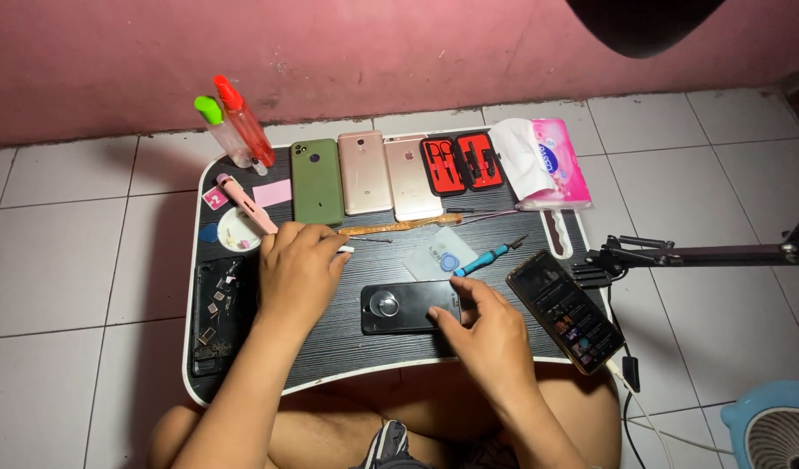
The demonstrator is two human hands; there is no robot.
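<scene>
Pink wall, tiled floor, black lap desk [347,334] across person's legs. Black phone [410,307] lies flat mid-desk, suction cup [384,303] stuck on it, housing looks still closed. Right hand [486,334] steadies phone's right end, fingers spread. Left hand [299,269] curled, pinching small white piece [345,249]. Blue screwdriver [490,256] lies untouched just above phone; three phones [364,175] lined at back, opened phone [215,313] far left
</scene>
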